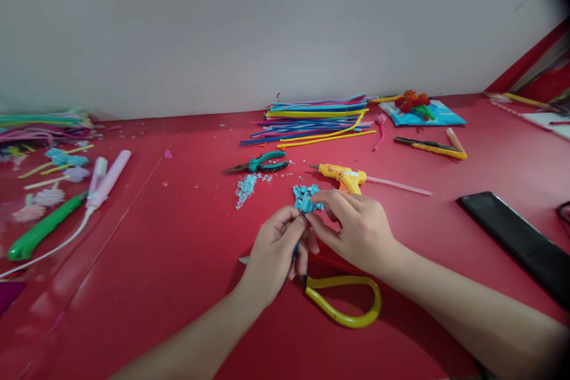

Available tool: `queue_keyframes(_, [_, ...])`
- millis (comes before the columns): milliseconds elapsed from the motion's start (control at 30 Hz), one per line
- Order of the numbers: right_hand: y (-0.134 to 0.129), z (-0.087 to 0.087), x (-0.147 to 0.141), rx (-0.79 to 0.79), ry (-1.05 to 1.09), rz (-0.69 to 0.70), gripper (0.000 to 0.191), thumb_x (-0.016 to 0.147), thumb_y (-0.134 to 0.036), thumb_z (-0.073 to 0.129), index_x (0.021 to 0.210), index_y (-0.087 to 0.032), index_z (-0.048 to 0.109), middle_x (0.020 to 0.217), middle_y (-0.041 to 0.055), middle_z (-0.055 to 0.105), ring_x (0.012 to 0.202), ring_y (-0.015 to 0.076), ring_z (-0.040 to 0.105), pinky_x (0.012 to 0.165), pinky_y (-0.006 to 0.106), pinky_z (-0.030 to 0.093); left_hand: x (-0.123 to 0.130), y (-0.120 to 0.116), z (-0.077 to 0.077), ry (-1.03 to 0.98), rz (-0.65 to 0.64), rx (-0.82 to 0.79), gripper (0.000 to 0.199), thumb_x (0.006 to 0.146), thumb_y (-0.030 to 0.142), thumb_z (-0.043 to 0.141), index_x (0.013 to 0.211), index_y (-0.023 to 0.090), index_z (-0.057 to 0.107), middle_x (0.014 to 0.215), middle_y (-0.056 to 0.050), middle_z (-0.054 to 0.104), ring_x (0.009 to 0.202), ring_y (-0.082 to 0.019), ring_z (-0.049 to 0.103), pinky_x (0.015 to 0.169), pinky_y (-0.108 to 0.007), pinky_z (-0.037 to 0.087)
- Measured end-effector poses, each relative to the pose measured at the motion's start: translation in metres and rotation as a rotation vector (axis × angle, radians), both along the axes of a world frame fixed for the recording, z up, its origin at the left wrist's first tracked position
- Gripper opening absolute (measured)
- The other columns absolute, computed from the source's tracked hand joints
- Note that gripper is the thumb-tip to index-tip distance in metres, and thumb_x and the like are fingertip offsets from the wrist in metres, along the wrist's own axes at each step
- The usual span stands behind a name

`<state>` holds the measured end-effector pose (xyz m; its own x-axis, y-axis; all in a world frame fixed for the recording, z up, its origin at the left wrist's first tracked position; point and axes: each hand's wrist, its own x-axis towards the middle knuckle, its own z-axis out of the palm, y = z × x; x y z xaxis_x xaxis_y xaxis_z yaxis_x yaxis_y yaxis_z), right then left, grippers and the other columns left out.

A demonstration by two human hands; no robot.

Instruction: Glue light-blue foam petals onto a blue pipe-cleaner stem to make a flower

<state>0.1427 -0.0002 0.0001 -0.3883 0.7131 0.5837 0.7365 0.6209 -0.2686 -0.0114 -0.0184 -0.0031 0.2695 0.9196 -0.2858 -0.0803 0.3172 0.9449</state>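
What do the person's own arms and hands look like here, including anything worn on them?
Both forearms are bare, with no sleeves in view. The left hand and right hand wear no gloves, and no rings, watch or bracelets show. The fingernails look short and unpainted.

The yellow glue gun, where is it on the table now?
In the head view, the glue gun lies on the red table just beyond the right hand, with the green pliers to its left.

Red table [178, 261], glue gun [345, 177], pliers [260, 163]
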Motion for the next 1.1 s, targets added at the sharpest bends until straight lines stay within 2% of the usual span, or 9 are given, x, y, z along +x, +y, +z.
queue_keyframes(1100, [-0.0023,0.0022,0.0,-0.001,0.042,0.028,0.013,0.085,-0.024,0.05,0.094,-0.017,0.055,0.064,-0.0002,0.06,0.055,0.0109,0.055,0.055,0.022,0.038,0.0001,-0.0015,0.0001,0.033,0.017,0.026,0.02,0.084,0.035,0.047,0.074,0.019,0.047,0.059,0.003,0.061,0.03,-0.003,0.041,0.028,-0.014,0.027])
